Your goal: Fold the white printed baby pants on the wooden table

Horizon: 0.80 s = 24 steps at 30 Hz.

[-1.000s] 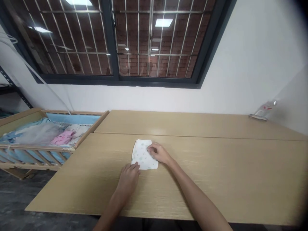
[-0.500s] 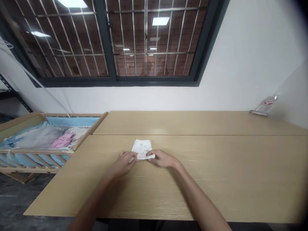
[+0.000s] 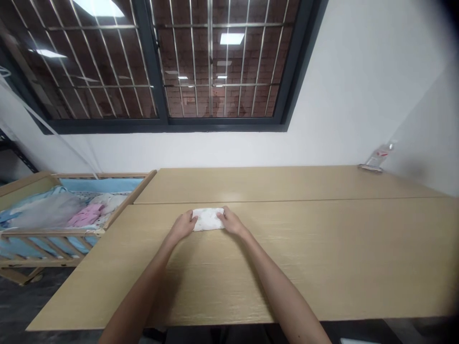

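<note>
1. Beneath my forearms spread the pale wooden table (image 3: 322, 258), a seam running from left to right and setting off its narrower far strip.
2. Beyond its far edge rose a white wall (image 3: 358, 86) with a dark-framed window (image 3: 156, 67); metal bars and brickwork showed through the glass.
3. To the left stood a wooden crib (image 3: 53, 233), lined in blue, just beside the table's left edge.
4. Inside it, pink fabric (image 3: 86, 215) lay to the right of a whitish, sheer heap (image 3: 46, 210).
5. At the far right, a clear plastic object (image 3: 378, 156) leaned near the wall.
6. Ahead of me, left of the table's middle and near the seam, was the white folded cloth (image 3: 208, 220), faintly patterned; I couldn't tell whether it touched the wood.
7. My left hand (image 3: 183, 224) pinched its left end and my right hand (image 3: 231, 221) its right, thumbs on top; my other fingertips were hidden.
</note>
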Each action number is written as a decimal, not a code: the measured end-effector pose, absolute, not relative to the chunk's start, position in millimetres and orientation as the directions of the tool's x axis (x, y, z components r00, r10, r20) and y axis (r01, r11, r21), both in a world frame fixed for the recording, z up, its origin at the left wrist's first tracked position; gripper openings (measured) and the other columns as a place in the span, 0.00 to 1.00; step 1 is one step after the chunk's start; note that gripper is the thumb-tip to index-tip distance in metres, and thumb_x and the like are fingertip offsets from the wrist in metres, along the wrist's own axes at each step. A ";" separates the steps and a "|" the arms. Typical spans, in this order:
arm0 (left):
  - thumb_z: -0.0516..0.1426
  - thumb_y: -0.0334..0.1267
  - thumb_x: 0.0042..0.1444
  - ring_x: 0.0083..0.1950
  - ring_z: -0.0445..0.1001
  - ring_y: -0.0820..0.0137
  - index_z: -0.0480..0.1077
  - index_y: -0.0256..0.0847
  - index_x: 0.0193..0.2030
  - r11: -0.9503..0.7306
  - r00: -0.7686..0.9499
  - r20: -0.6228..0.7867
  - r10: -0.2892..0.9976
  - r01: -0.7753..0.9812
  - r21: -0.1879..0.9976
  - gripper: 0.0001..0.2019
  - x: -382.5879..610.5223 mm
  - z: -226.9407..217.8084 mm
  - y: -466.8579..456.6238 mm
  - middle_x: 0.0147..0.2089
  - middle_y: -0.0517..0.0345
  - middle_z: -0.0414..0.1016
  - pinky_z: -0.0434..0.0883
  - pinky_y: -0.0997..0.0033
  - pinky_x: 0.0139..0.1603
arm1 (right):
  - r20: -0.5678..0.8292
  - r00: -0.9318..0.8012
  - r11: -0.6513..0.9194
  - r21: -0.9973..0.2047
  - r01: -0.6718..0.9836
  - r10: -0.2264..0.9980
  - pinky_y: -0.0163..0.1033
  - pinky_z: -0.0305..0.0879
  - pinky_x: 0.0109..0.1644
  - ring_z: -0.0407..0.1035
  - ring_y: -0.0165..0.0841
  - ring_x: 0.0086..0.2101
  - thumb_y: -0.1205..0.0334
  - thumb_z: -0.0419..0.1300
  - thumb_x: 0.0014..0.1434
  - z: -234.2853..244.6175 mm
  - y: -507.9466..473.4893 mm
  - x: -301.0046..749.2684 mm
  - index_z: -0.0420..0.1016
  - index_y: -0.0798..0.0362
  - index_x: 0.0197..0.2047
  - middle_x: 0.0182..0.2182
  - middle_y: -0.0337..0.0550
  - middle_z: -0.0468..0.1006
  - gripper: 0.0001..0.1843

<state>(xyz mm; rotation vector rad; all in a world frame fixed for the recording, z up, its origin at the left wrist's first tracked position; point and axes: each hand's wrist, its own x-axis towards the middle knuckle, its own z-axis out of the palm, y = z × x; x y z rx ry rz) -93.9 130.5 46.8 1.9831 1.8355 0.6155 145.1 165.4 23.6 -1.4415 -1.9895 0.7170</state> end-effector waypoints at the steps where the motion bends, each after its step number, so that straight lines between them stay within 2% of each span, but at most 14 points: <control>1: 0.50 0.43 0.67 0.42 0.77 0.62 0.71 0.39 0.43 -0.059 0.027 0.069 0.997 0.852 0.520 0.12 -91.0 44.7 133.8 0.42 0.48 0.80 0.68 0.67 0.42 | 0.135 -0.205 0.240 -0.691 0.681 0.969 0.41 0.68 0.43 0.73 0.39 0.39 0.50 0.51 0.69 22.1 168.7 141.4 0.69 0.52 0.47 0.39 0.46 0.79 0.14; 4: 0.50 0.42 0.67 0.45 0.78 0.59 0.71 0.39 0.44 -0.009 -0.035 0.086 0.996 0.885 0.466 0.12 -83.1 36.3 137.3 0.45 0.44 0.80 0.68 0.65 0.43 | 0.166 -0.078 0.170 -0.671 0.722 0.983 0.41 0.67 0.44 0.74 0.40 0.40 0.54 0.56 0.66 19.9 173.1 133.1 0.68 0.51 0.49 0.40 0.48 0.79 0.12; 7: 0.49 0.42 0.67 0.47 0.78 0.57 0.71 0.39 0.44 0.012 -0.068 0.116 0.991 0.903 0.429 0.12 -77.7 26.2 135.4 0.46 0.42 0.80 0.69 0.64 0.44 | 0.208 0.025 0.126 -0.680 0.722 0.978 0.44 0.67 0.47 0.73 0.43 0.44 0.56 0.59 0.61 18.5 172.1 129.5 0.67 0.51 0.50 0.43 0.51 0.79 0.15; 10: 0.50 0.42 0.67 0.49 0.77 0.56 0.70 0.38 0.46 0.016 -0.093 0.168 0.981 0.911 0.413 0.12 -75.0 19.3 133.0 0.47 0.43 0.79 0.70 0.61 0.48 | 0.225 0.066 0.113 -0.697 0.708 0.972 0.46 0.68 0.49 0.72 0.45 0.46 0.56 0.58 0.60 15.3 169.8 127.7 0.67 0.52 0.51 0.45 0.52 0.77 0.17; 12: 0.50 0.42 0.66 0.54 0.75 0.54 0.68 0.36 0.52 0.010 -0.111 0.225 0.968 0.912 0.410 0.14 -73.5 17.9 131.7 0.51 0.40 0.77 0.69 0.58 0.54 | 0.246 0.074 0.125 -0.702 0.701 0.966 0.47 0.68 0.50 0.71 0.45 0.47 0.55 0.56 0.61 12.7 167.1 125.8 0.66 0.52 0.54 0.47 0.53 0.76 0.19; 14: 0.51 0.40 0.66 0.63 0.69 0.51 0.62 0.33 0.61 -0.009 -0.118 0.288 0.950 0.915 0.403 0.20 -71.2 18.4 130.1 0.60 0.36 0.72 0.65 0.53 0.62 | 0.304 0.081 0.161 -0.690 0.706 0.949 0.49 0.68 0.52 0.71 0.45 0.48 0.55 0.54 0.63 11.1 162.6 123.0 0.66 0.52 0.56 0.49 0.54 0.74 0.20; 17: 0.48 0.40 0.67 0.71 0.60 0.54 0.51 0.34 0.71 -0.139 -0.043 0.408 0.912 0.904 0.405 0.27 -63.7 18.8 126.4 0.71 0.37 0.61 0.60 0.51 0.69 | 0.440 -0.048 0.328 -0.587 0.740 0.897 0.51 0.64 0.59 0.68 0.46 0.53 0.56 0.49 0.67 14.3 152.2 118.0 0.68 0.53 0.58 0.53 0.57 0.71 0.20; 20: 0.44 0.47 0.70 0.76 0.54 0.58 0.46 0.33 0.74 -0.344 0.113 0.506 0.855 0.854 0.391 0.30 -52.3 13.7 121.3 0.74 0.37 0.55 0.58 0.53 0.72 | 0.510 -0.271 0.502 -0.395 0.770 0.816 0.56 0.51 0.69 0.57 0.49 0.64 0.59 0.50 0.67 22.3 141.4 113.2 0.70 0.54 0.60 0.63 0.59 0.66 0.21; 22: 0.42 0.48 0.70 0.78 0.48 0.58 0.44 0.30 0.74 -0.413 0.203 0.499 0.842 0.839 0.356 0.32 -45.3 7.1 118.7 0.76 0.35 0.51 0.56 0.53 0.74 | 0.508 -0.352 0.542 -0.294 0.787 0.787 0.61 0.42 0.71 0.46 0.51 0.70 0.61 0.52 0.66 26.7 136.8 110.2 0.66 0.54 0.66 0.70 0.57 0.57 0.26; 24: 0.39 0.46 0.71 0.79 0.44 0.58 0.44 0.26 0.74 -0.428 0.257 0.459 0.850 0.845 0.320 0.32 -41.5 -0.2 117.6 0.76 0.33 0.49 0.53 0.51 0.75 | 0.474 -0.405 0.562 -0.252 0.788 0.781 0.62 0.37 0.72 0.40 0.49 0.72 0.65 0.51 0.65 28.0 135.4 108.0 0.61 0.53 0.70 0.73 0.55 0.52 0.31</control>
